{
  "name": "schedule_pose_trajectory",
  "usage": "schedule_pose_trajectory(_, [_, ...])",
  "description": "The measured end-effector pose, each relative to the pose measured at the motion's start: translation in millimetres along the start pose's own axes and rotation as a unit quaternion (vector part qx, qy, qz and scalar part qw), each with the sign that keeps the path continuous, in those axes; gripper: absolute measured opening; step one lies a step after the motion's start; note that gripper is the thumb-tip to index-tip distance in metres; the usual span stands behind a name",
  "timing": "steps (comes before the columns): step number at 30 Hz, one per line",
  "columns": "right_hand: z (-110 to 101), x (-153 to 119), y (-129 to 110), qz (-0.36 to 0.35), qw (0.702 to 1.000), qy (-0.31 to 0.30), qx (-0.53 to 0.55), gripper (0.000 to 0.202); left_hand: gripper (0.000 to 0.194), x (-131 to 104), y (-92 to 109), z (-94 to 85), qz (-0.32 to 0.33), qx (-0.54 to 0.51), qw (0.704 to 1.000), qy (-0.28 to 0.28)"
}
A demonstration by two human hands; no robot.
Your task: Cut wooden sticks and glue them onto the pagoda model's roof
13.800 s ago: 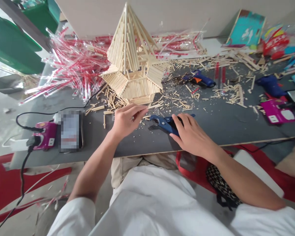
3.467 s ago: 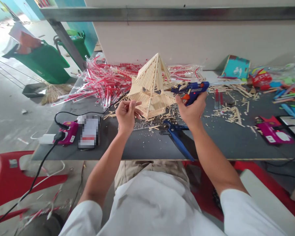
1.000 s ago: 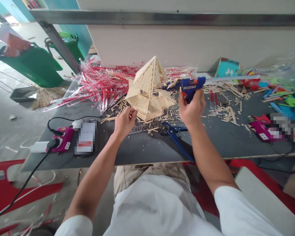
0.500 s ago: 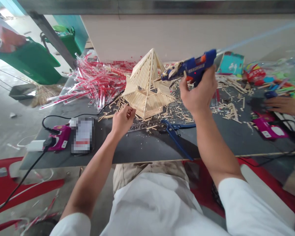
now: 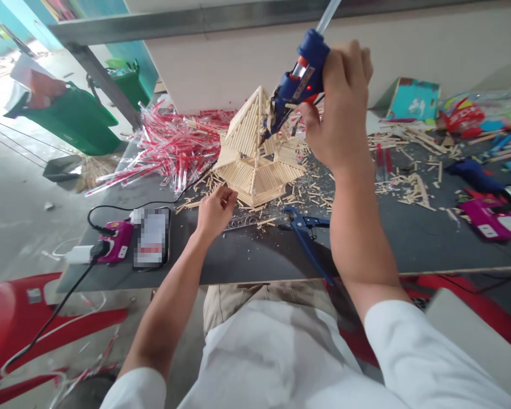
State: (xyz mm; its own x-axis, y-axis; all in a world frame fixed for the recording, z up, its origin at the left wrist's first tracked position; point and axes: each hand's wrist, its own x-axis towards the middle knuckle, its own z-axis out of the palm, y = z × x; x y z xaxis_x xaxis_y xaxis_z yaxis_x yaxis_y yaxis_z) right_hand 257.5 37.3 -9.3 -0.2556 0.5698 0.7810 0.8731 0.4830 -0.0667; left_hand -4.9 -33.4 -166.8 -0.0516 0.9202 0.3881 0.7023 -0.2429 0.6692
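Dark tabletop [image 5: 247, 261], littered with stick scraps [image 5: 317, 196]. Right grip [image 5: 340, 108] wrapped round glue gun [image 5: 300, 79], nozzle angled down at stick model [image 5: 255, 170], left of that grip. Left grip [image 5: 215, 213] curled near model's base, can't tell if holding anything. Phone [image 5: 153, 238] left of it; blue cutter [image 5: 306, 238] right.

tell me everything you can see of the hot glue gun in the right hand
The hot glue gun has a blue, plastic-looking body, orange parts, a glowing red light and tan residue along its front. A translucent glue stick juts from its rear. The right hand holds it, nose tilted down at the stick-built model; contact there is unclear.
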Motion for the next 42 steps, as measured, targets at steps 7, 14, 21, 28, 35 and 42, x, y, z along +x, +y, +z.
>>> schedule_pose_trajectory(7, [9.4,-2.5,1.0,0.009,0.997,0.059,0.047,0.062,0.019,0.9,1.2,-0.9,-0.01,0.016,1.0,-0.009])
schedule_pose_trajectory(14, [14.8,-3.1,10.3,-0.008,0.996,0.084,0.031,0.055,0.018,0.5,0.7,-0.4,0.0,0.016,1.0,-0.008])
schedule_pose_trajectory(21, [30.5,1.2,19.9,-0.056,0.994,0.084,0.037,0.061,0.019,0.6,-0.6,-0.2,0.003,0.012,1.0,-0.023])
schedule_pose_trajectory(28, [28.7,1.2,18.0,-0.089,0.986,0.131,0.049,0.052,0.019,0.4,-2.5,1.0,0.008,0.014,0.999,-0.03])
schedule_pose_trajectory(35, [32.4,2.7,23.1,-0.111,0.984,0.14,0.02,0.038,0.022,-0.2,-4.0,1.8,0.013,0.018,0.999,-0.029])
schedule_pose_trajectory(42, [28.1,3.3,20.6,-0.116,0.98,0.158,0.015,0.039,0.021,-0.1,-3.4,2.2,0.01,0.017,0.999,-0.032])
